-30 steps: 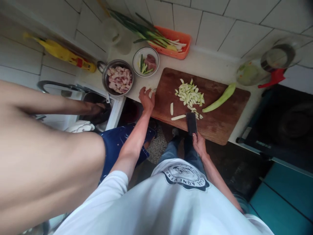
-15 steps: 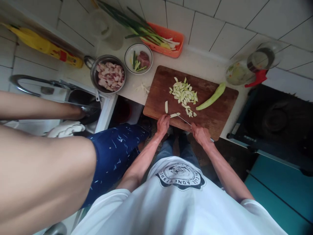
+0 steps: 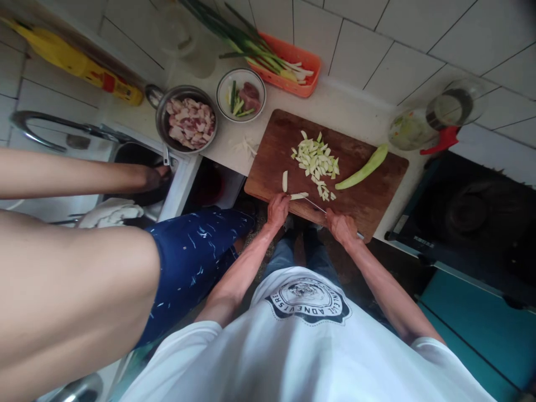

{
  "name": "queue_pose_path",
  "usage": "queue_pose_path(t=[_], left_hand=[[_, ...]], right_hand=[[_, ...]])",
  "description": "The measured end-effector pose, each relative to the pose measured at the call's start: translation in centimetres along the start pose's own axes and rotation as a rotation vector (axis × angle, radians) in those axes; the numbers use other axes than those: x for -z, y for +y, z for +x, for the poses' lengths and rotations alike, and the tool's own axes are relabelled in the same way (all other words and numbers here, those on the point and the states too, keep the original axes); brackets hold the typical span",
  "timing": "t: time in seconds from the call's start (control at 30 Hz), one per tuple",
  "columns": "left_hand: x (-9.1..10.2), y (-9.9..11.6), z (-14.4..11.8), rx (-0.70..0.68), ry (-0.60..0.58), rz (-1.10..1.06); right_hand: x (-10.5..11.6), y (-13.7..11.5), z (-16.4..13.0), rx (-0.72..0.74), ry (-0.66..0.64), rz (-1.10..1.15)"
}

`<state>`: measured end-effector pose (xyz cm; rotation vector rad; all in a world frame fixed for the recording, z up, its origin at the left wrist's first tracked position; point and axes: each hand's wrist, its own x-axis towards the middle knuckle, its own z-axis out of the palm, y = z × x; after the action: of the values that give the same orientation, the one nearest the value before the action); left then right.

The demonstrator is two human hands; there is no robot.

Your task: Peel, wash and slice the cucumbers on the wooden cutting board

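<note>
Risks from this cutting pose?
1. The left hand pins the pale vegetable strip right beside the thin knife blade held by the right hand; fingertips may get nicked.
2. This happens at the brown wooden cutting board's near edge; pieces could fall off.

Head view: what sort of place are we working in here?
Most likely a small home kitchen. A wooden cutting board with chopped vegetable pieces lies on a tiled counter, a metal bowl of raw meat stands beside a sink, and a stove sits to the right.
</note>
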<state>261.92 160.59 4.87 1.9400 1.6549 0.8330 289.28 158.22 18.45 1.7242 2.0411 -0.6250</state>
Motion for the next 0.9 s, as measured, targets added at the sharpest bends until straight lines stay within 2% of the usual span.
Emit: queue_pose_path(t=[0.13,0.33,0.47,0.7,0.9], left_hand=[[-0.1,0.1,-0.1,0.005,0.014,-0.002],[-0.1,0.6,-0.2,0.059,0.021,-0.041],[-0.1,0.9,-0.2,0.099,0.006,-0.059],[-0.1,1.0,-0.4,0.108,0.027,-0.066],[-0.3,0.6,-0.6,0.066,0.058,-0.038]], right_hand=[[-0.3,0.1,0.2,-0.010,-0.009,0.037],[0.1,-0.2,0.1,0.075,0.002,0.037],[-0.1,-0.9,0.9,0.039,-0.027,0.002],[0.1,-0.6,0.4,0.059,-0.018,0.061],[0.4,-2.2,1.1,0.069,-0.071,0.008]])
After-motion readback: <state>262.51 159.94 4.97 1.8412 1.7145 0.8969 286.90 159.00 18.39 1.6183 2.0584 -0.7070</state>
